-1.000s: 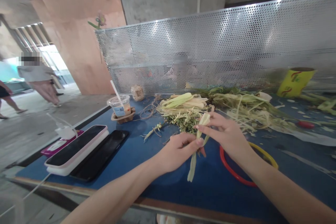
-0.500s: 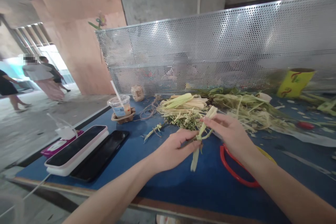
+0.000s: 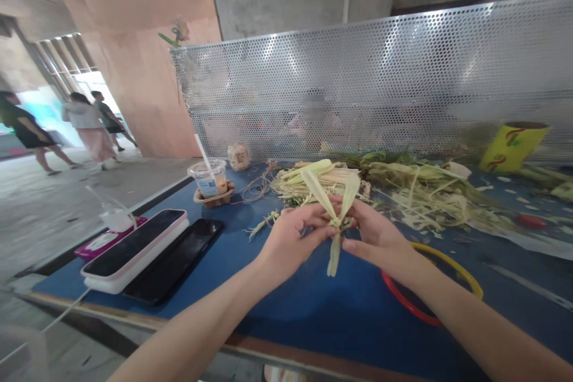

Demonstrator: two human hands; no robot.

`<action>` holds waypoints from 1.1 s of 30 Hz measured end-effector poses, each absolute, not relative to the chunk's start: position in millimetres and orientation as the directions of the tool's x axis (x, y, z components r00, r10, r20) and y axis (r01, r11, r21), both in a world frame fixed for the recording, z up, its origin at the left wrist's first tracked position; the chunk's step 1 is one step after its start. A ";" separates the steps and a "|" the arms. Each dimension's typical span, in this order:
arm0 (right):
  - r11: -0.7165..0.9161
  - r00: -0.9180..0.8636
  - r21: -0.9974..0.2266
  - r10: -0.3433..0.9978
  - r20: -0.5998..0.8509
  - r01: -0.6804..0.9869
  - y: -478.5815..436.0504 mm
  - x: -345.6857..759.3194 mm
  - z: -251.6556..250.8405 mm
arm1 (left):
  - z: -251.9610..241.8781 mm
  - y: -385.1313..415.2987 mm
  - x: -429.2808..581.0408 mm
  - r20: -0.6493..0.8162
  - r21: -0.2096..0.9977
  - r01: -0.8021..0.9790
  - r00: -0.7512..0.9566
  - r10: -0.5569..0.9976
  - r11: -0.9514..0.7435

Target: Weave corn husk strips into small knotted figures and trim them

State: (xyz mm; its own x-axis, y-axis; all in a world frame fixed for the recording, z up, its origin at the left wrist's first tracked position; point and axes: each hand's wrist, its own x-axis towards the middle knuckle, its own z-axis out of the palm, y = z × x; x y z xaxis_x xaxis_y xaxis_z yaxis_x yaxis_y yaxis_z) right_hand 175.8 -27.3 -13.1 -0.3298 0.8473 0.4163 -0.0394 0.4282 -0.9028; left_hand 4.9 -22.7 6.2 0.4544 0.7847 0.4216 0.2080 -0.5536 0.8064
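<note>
Between my two hands, above the blue table [image 3: 286, 322], is a knotted corn husk piece [image 3: 335, 221]. Two pale strips fan upward from its knot and one short strip hangs down. My left hand [image 3: 304, 230] pinches it at the knot with thumb and fingers. From the other side, my right hand [image 3: 369, 230] closes its fingers on it behind the strips; the fingertips are partly hidden. Just beyond lies a pile of pale husk strips [image 3: 308, 176]. Under my right forearm rest scissors with red and yellow handle loops [image 3: 470, 280].
At the left lie a phone in a pale case [image 3: 138, 245] and a black phone [image 3: 179, 262]. A drink cup with a straw [image 3: 210, 182] sits in a cardboard holder. Loose husks [image 3: 416, 185] and a yellow tube [image 3: 513, 146] are at right. A perforated metal screen [image 3: 358, 83] stands behind.
The husk piece has turned so two strips now spread in a V. My right hand has moved lower, to the knot beside my left hand. The view has shifted slightly.
</note>
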 end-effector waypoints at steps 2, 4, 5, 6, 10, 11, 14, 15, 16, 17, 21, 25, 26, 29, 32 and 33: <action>0.432 -0.304 -0.902 0.862 0.405 0.024 -27.5 175.7 -14.3 | 3.8 -23.3 5.5 0.435 0.803 0.205 0.442 0.784 -0.560; 0.395 -0.281 -0.917 0.886 0.368 0.045 -27.8 175.7 -14.7 | 2.7 -23.7 5.5 0.447 0.773 0.256 0.431 0.784 -0.581; 0.386 -0.271 -0.921 0.894 0.357 0.060 -28.0 175.7 -14.8 | 2.9 -23.7 5.2 0.451 0.748 0.298 0.426 0.784 -0.593; 0.384 -0.265 -0.920 0.898 0.352 0.078 -28.1 175.5 -14.9 | 3.5 -23.7 4.8 0.454 0.723 0.342 0.421 0.785 -0.601; 0.390 -0.272 -0.913 0.897 0.348 0.121 -27.6 174.9 -15.4 | 6.2 -22.7 3.2 0.456 0.651 0.439 0.426 0.781 -0.619; 0.386 -0.266 -0.913 0.901 0.342 0.131 -27.2 174.9 -15.7 | 6.2 -22.4 3.0 0.456 0.643 0.446 0.431 0.779 -0.623; 0.392 -0.228 -0.901 0.909 0.349 0.183 -25.5 175.2 -16.8 | 4.3 -22.1 3.7 0.460 0.619 0.471 0.432 0.776 -0.629; 0.399 -0.209 -0.896 0.910 0.359 0.198 -25.1 175.2 -17.4 | 3.4 -22.4 4.3 0.458 0.611 0.480 0.435 0.775 -0.630; 0.405 -0.184 -0.891 0.910 0.371 0.205 -24.9 175.0 -18.1 | 2.6 -22.8 5.0 0.455 0.606 0.485 0.440 0.774 -0.631; 0.410 -0.155 -0.889 0.910 0.385 0.203 -24.9 174.7 -19.0 | 2.0 -23.3 5.8 0.449 0.605 0.483 0.449 0.773 -0.632; 0.364 -0.052 -0.927 0.931 0.361 0.085 -25.7 171.4 -22.8 | 1.6 -24.3 7.8 0.414 0.646 0.432 0.494 0.764 -0.629; 0.263 0.015 -0.962 0.965 0.262 -0.076 -25.0 170.3 -24.0 | 6.1 -23.5 6.1 0.356 0.737 0.393 0.464 0.811 -0.549; 0.256 0.013 -0.961 0.967 0.256 -0.105 -24.7 170.9 -23.6 | 7.6 -23.4 5.3 0.334 0.760 0.384 0.460 0.823 -0.524; 0.246 -0.055 -0.957 0.965 0.257 -0.154 -24.2 173.7 -21.0 | 10.6 -23.8 3.4 0.273 0.818 0.341 0.478 0.835 -0.463; 0.255 -0.147 -0.961 0.952 0.269 -0.106 -24.4 175.4 -18.3 | 8.6 -23.7 5.2 0.235 0.878 0.243 0.530 0.815 -0.412; 0.268 -0.164 -0.961 0.947 0.277 -0.075 -24.6 175.2 -17.8 | 6.9 -23.2 6.8 0.231 0.899 0.196 0.547 0.805 -0.391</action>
